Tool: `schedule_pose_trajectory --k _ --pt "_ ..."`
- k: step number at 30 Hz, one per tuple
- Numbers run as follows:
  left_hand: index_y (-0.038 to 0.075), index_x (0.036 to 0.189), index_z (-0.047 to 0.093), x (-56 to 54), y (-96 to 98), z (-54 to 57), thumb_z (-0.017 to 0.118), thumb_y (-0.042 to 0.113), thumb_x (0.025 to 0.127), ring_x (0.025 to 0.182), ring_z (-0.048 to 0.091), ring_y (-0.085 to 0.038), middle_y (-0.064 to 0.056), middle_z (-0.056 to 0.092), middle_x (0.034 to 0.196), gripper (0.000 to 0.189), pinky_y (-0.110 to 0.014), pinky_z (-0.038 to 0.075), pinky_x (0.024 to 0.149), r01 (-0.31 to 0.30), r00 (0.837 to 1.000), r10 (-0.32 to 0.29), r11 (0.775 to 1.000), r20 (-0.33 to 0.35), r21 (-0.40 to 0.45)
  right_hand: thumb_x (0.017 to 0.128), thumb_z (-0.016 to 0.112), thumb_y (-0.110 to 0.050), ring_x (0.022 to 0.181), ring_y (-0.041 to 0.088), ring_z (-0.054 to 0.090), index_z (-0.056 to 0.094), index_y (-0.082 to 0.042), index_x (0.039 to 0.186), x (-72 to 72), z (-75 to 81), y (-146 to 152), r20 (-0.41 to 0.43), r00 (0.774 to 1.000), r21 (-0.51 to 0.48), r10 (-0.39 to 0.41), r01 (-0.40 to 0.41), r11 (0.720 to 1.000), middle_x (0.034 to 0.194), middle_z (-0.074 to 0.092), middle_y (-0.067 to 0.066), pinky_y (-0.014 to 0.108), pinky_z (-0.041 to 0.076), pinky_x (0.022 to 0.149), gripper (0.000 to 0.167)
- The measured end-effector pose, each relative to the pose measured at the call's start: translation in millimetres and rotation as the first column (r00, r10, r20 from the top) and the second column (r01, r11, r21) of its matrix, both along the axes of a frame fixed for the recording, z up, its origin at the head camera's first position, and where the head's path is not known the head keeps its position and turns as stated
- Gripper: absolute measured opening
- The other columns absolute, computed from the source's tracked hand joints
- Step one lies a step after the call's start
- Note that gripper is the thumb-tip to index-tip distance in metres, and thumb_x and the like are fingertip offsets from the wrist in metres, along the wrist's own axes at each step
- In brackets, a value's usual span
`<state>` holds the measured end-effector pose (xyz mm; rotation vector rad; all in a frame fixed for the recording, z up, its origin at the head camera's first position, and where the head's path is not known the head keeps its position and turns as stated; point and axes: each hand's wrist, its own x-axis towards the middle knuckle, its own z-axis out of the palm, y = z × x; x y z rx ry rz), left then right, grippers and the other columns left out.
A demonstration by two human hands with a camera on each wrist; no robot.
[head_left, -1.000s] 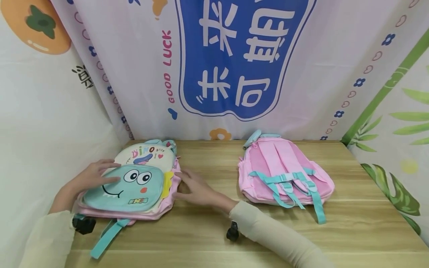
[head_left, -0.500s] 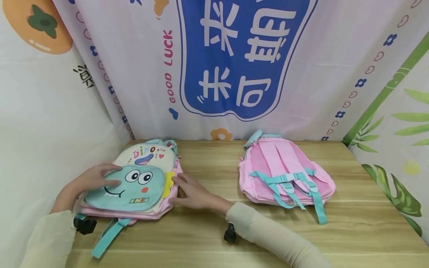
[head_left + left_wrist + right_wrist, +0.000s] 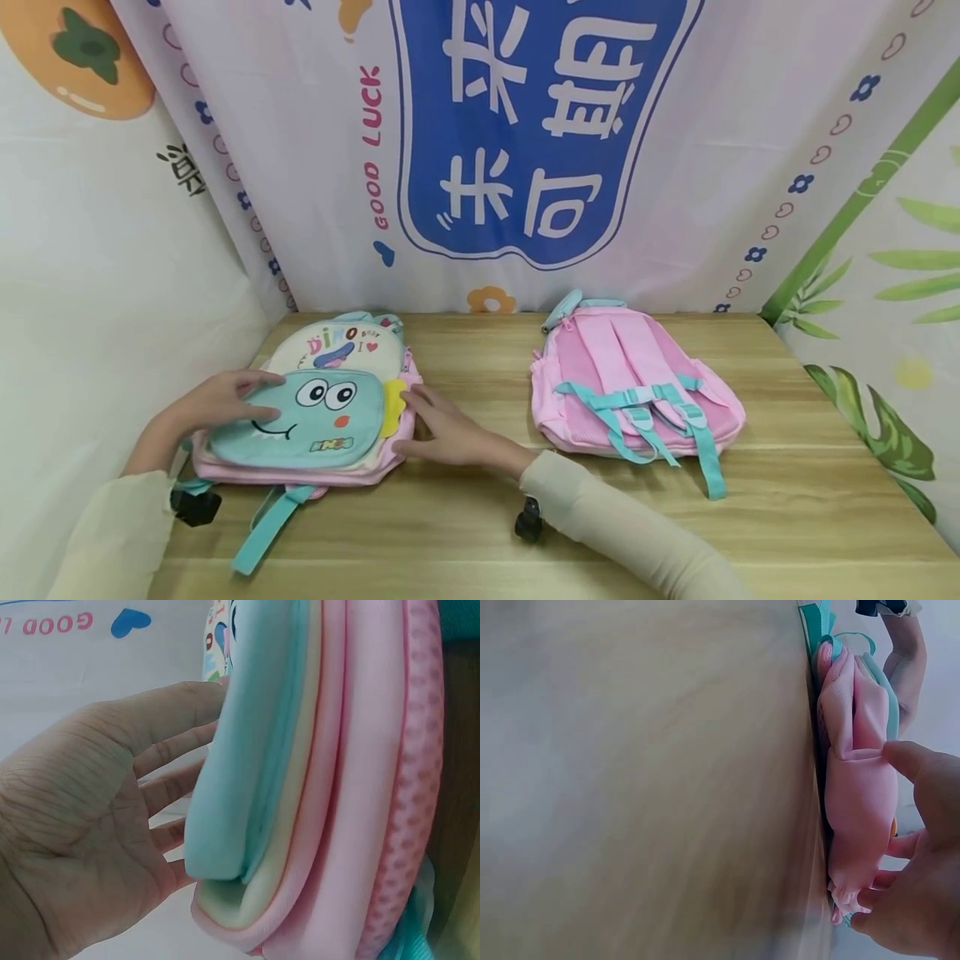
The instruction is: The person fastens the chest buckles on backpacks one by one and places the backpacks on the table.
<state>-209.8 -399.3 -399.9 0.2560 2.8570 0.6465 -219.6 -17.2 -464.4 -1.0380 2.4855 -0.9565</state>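
Observation:
A children's backpack [image 3: 315, 429] lies face up on the left of the wooden table, with a teal dinosaur-face front pocket, cream top and pink sides. My left hand [image 3: 206, 408] rests on the left of that pocket, fingers spread and loosely bent. In the left wrist view its fingers reach over the teal pocket's front. At the opposite side, my right hand [image 3: 450, 432] touches the pink edge beside a yellow felt trim [image 3: 393, 408]. Seen from the right wrist, the thumb and fingertips meet the pink side pocket [image 3: 861, 795] without curling round it.
A second pink backpack [image 3: 618, 358] lies strap side up on the right, teal straps trailing toward the front. A teal strap [image 3: 272, 533] sticks out from under the left backpack. Printed cloth [image 3: 330, 150] hangs behind the table [image 3: 480, 517] and along both sides.
The dinosaur backpack has shifted a little to the right, with both hands moving along with it. My right hand has come in against its edge. The other backpack lies as before.

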Motion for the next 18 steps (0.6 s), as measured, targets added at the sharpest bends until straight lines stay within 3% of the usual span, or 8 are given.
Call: schedule_pose_trajectory --k 8,18 --pt "0.005 0.136 0.063 -5.3 13.9 -1.1 0.081 0.045 0.084 0.127 0.051 -0.051 -0.034 0.052 0.144 0.068 -0.068 0.044 0.099 0.038 0.999 -0.038 0.999 0.002 0.004 0.094 0.067 -0.054 0.159 0.026 0.013 0.021 -0.015 0.163 -2.5 0.9 19 0.014 1.0 0.002 -0.016 0.016 1.0 0.173 0.01 0.008 0.048 0.02 0.128 0.092" --pt "0.009 0.138 0.062 -12.4 36.8 -0.7 0.082 0.045 0.083 0.137 0.04 -0.057 -0.032 0.049 0.148 0.069 -0.073 0.038 0.105 0.085 0.996 -0.087 0.996 0.036 0.032 0.084 0.079 -0.054 0.159 0.024 0.012 0.021 -0.018 0.163 -4.0 -1.2 46 0.052 0.995 -0.022 -0.086 0.087 0.996 0.173 0.01 0.005 0.05 0.02 0.127 0.105"
